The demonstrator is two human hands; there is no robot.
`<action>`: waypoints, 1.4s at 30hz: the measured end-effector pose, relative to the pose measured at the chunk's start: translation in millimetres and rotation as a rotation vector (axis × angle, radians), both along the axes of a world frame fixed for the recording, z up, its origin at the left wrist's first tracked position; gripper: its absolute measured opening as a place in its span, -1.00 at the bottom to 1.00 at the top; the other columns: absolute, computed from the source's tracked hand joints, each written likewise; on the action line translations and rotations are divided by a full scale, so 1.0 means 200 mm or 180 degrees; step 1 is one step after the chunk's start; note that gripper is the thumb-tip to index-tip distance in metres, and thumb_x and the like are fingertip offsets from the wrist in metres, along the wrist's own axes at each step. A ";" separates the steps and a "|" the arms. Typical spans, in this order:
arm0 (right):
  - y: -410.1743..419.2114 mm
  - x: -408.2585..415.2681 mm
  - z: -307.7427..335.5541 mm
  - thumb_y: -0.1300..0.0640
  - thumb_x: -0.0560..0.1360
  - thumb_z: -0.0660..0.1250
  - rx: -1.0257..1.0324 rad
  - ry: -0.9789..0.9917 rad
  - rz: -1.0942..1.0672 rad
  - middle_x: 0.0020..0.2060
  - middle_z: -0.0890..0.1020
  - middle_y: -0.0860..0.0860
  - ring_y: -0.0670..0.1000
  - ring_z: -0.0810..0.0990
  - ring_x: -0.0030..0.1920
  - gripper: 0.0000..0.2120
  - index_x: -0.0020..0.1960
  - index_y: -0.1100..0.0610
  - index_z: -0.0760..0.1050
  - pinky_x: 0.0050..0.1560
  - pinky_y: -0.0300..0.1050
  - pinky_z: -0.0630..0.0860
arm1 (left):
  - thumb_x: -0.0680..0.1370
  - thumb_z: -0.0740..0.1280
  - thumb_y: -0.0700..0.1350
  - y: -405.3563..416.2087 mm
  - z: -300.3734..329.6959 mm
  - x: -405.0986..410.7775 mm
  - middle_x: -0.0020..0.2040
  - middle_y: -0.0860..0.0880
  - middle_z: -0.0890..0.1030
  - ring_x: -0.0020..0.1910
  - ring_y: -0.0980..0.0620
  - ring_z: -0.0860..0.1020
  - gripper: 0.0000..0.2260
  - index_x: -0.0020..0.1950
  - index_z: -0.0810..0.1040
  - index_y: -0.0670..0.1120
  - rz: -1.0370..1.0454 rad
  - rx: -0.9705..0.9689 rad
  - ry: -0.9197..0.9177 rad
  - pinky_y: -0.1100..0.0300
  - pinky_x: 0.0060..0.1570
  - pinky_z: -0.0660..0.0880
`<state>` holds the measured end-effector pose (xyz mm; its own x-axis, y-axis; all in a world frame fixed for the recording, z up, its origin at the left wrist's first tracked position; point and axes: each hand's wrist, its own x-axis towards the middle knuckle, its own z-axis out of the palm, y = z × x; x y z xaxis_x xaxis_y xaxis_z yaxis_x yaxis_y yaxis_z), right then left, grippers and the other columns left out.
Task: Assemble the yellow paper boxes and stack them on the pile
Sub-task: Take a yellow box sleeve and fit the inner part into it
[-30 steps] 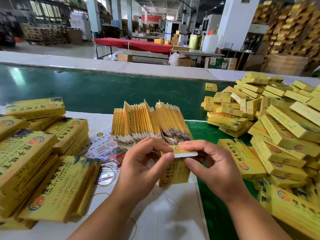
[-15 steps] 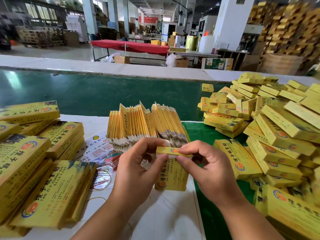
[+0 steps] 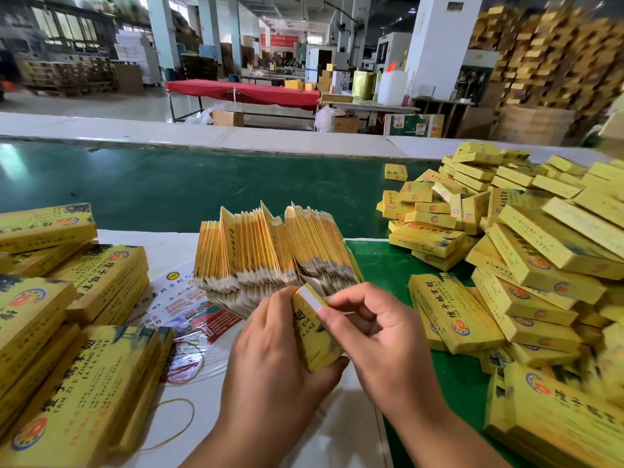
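A small yellow paper box (image 3: 315, 336) stands upright between my hands near the table's front. My left hand (image 3: 277, 359) grips its left side and bottom. My right hand (image 3: 378, 332) holds its right side, with a fingertip at the white top flap. Behind it, a fanned bundle of flat yellow box blanks (image 3: 270, 251) stands on edge. A large pile of assembled yellow boxes (image 3: 526, 258) fills the right side of the table.
Bundles of flat yellow cartons (image 3: 77, 332) lie at the left. A printed sheet in clear plastic (image 3: 189, 309) and a rubber band (image 3: 175, 420) lie on the white board. A green conveyor belt (image 3: 169, 184) runs behind. Factory floor with a red table (image 3: 243, 91) beyond.
The box's top flap, open and sticking out a second ago, has been folded down onto the box end. Both hands have turned the box slightly and stayed in place.
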<state>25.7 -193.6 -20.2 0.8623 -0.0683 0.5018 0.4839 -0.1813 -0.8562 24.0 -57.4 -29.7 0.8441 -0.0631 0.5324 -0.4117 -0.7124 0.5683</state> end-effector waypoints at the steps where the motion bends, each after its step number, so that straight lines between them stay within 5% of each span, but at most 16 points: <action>1: -0.01 0.00 0.00 0.10 0.45 0.46 -0.0039 -0.0042 -0.0044 -0.29 0.70 -0.06 -0.09 0.68 -0.29 -0.97 -0.15 0.05 0.64 -0.29 -0.23 0.59 | 0.20 0.41 0.23 0.00 0.00 0.00 -0.08 0.25 0.41 -0.09 0.25 0.38 -0.39 0.18 0.33 0.12 -0.0015 0.0006 -0.0022 0.44 -0.22 0.31; 12: -0.02 -0.03 0.04 0.11 0.49 0.42 -0.0154 -0.0158 -0.0275 -0.40 0.65 -0.10 -0.13 0.60 -0.39 -0.90 -0.21 0.06 0.62 -0.39 -0.25 0.53 | 0.22 0.41 0.20 0.00 0.04 -0.01 -0.05 0.19 0.49 -0.09 0.22 0.45 -0.40 0.21 0.40 0.07 -0.0113 0.0073 -0.0105 0.50 -0.20 0.31; 15: -0.02 -0.02 0.04 0.16 0.48 0.44 -0.0164 -0.0044 -0.0120 -0.28 0.71 -0.07 -0.06 0.68 -0.28 -0.93 -0.18 0.06 0.66 -0.30 -0.13 0.64 | 0.25 0.40 0.18 0.00 0.03 -0.01 0.01 0.12 0.53 -0.05 0.16 0.47 -0.39 0.24 0.43 0.00 -0.0067 0.0143 -0.0124 0.35 -0.15 0.37; 19: -0.04 -0.03 0.06 0.17 0.52 0.39 -0.0576 -0.0363 -0.0015 -0.11 0.74 -0.12 -0.14 0.71 -0.08 -0.88 -0.05 0.13 0.72 -0.12 -0.21 0.64 | 0.27 0.33 0.18 0.00 0.02 -0.01 0.07 0.08 0.52 0.03 0.13 0.46 -0.36 0.29 0.40 -0.06 -0.0097 0.0026 -0.0030 0.28 -0.06 0.38; 28: 0.02 -0.06 0.07 0.00 0.48 0.41 -0.1558 -0.1074 -0.0284 0.11 0.70 0.04 -0.11 0.66 0.12 -0.68 0.12 0.18 0.67 0.12 -0.18 0.59 | 0.28 0.23 0.15 0.03 0.02 -0.01 0.07 0.10 0.50 -0.02 0.22 0.42 -0.42 0.28 0.31 0.04 -0.0113 -0.0439 0.0004 0.50 -0.11 0.34; 32: 0.01 -0.05 0.06 0.20 0.45 0.47 -0.1518 -0.1265 -0.0479 0.05 0.72 0.04 -0.07 0.68 0.07 -0.79 0.07 0.21 0.68 0.08 -0.14 0.60 | 0.28 0.41 0.04 0.02 0.03 -0.02 0.10 0.07 0.55 0.00 0.14 0.51 -0.37 0.33 0.37 -0.02 -0.0117 -0.0586 -0.0018 0.60 -0.03 0.31; 37: -0.04 -0.04 0.08 0.21 0.51 0.41 -0.1287 -0.1372 -0.0457 0.07 0.70 0.00 -0.12 0.65 0.12 -0.82 0.10 0.21 0.65 0.10 -0.14 0.59 | 0.32 0.45 -0.06 0.01 0.09 -0.05 -0.04 0.06 0.61 -0.09 0.11 0.61 -0.45 0.27 0.40 0.13 -0.0886 -0.1330 0.0207 0.29 -0.12 0.54; 42: -0.02 -0.02 0.06 0.25 0.51 0.42 -0.1576 -0.1370 -0.0201 0.09 0.70 0.01 -0.07 0.65 0.14 -0.84 0.08 0.18 0.67 0.12 -0.08 0.57 | 0.50 0.24 -0.04 0.03 0.11 -0.01 -0.09 -0.09 0.62 -0.10 0.04 0.59 -0.81 0.04 0.57 -0.05 -0.1301 -0.2361 0.0596 0.33 -0.14 0.50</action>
<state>21.6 -197.9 -7.9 0.5795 0.2153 0.7860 0.7399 -0.5434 -0.3966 21.5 -50.8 -8.5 0.9089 -0.0722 0.4107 -0.4078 0.0523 0.9116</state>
